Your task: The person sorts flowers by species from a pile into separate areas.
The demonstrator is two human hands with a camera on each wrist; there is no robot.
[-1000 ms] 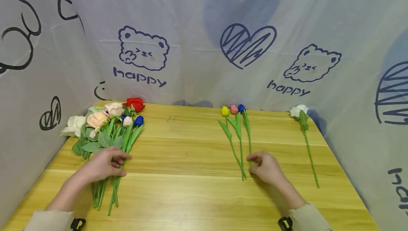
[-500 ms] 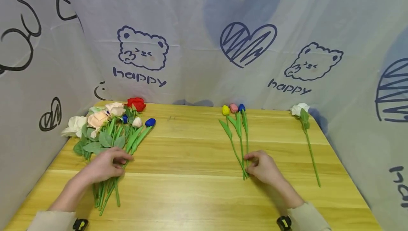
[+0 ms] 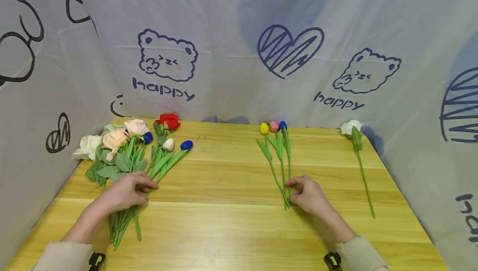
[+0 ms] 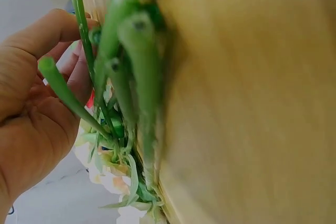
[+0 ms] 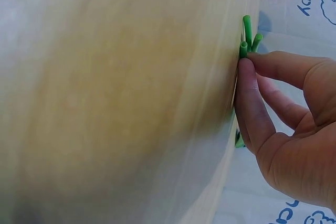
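Observation:
My left hand (image 3: 127,190) pinches the stem of a blue tulip (image 3: 186,145) at the right side of a pile of flowers. Beside that tulip lie a pale pink tulip (image 3: 169,144) and a red rose (image 3: 169,122). Under the hand, cut green stems (image 4: 142,66) bunch together in the left wrist view. Right of centre, my right hand (image 3: 308,196) holds the lower stem of another blue tulip (image 3: 282,125) between thumb and fingers. A yellow tulip (image 3: 264,128) and a pink tulip (image 3: 274,125) lie right alongside, their stem ends converging near the fingertips.
Peach roses (image 3: 115,139), a cream rose (image 3: 87,147) and another blue tulip (image 3: 147,137) make up the pile's left part. One white rose (image 3: 350,127) lies alone at the right of the wooden table (image 3: 209,238). Printed cloth (image 3: 224,67) hangs behind and at both sides.
The left blue tulip's head has swung right, and the pale pink tulip and red rose have shifted right too. My right hand has moved its blue tulip slightly left, nearer the pink one.

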